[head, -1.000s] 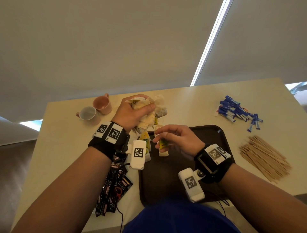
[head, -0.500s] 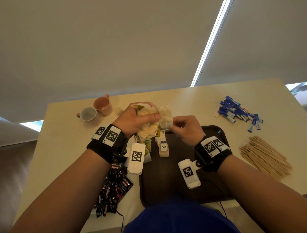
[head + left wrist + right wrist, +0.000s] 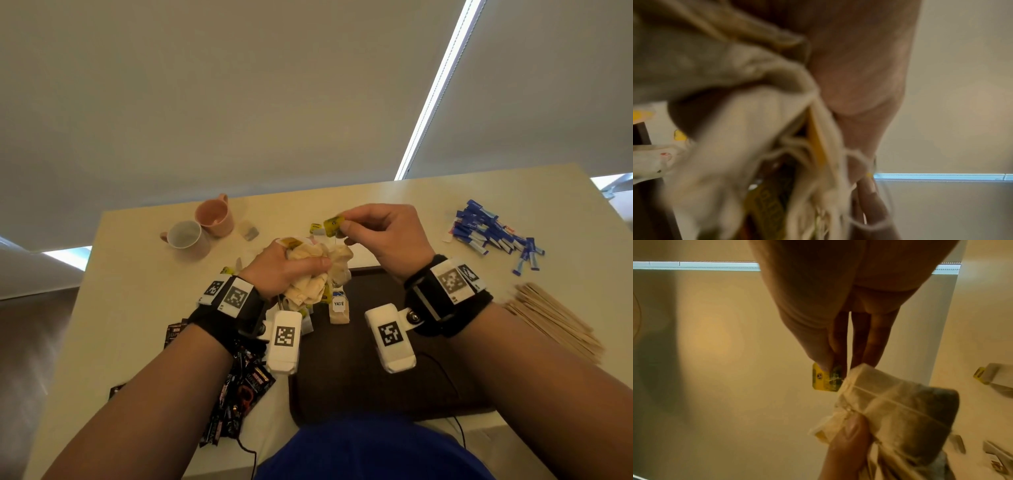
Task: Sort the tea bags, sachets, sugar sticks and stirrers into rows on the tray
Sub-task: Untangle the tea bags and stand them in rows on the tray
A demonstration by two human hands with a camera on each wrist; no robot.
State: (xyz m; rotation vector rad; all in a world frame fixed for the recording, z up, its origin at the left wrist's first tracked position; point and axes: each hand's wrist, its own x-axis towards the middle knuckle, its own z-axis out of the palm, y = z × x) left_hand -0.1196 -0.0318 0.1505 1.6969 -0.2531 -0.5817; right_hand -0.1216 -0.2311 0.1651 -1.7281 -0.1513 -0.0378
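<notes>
My left hand point(image 3: 291, 263) grips a crumpled bunch of cream tea bags point(image 3: 313, 277) with tangled strings, held above the far left corner of the dark brown tray point(image 3: 370, 370); in the left wrist view the bunch point(image 3: 740, 129) fills the frame, blurred. My right hand point(image 3: 346, 226) is raised just beyond it and pinches a yellow tea bag tag point(image 3: 334, 225) between thumb and forefinger; the tag point(image 3: 826, 379) shows beside the bunch in the right wrist view. One tea bag labelled YATE point(image 3: 339, 308) lies on the tray.
Two cups point(image 3: 202, 226) stand at the far left. Blue sugar sticks point(image 3: 493, 236) lie far right, wooden stirrers point(image 3: 555, 318) at the right edge, black sachets point(image 3: 236, 387) near left. Loose tea bags point(image 3: 250, 231) lie beyond my hands.
My right hand rose from the tray, reached the bunch and pulled a yellow tag up and away from it. A tea bag now lies on the tray. My left hand kept hold of the bunch.
</notes>
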